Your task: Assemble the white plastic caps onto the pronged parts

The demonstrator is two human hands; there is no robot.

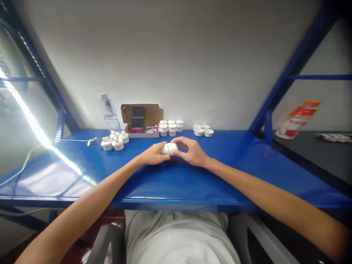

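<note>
Two bare hands hold a small, rounded white plastic piece point(169, 148) above a glossy blue table point(225, 154).

The left hand point(155, 154) clamps its thumb and fingers on the piece's 9 o'clock side; the right hand point(192, 152) grips the 3 o'clock side, thumb and fingertips against it, fingers arched. From the piece, white plastic parts with raised tops point(118, 143) sit at 9 o'clock, a clear, blue-tinted bottle with a white cap point(110, 115) at 10, and an open brown cardboard box point(152, 114) holding a dark-screened phone point(138, 119) near 11. Round white plastic parts in a cluster point(172, 129) stand at 12, shallow white cups point(208, 132) at 2.
</note>
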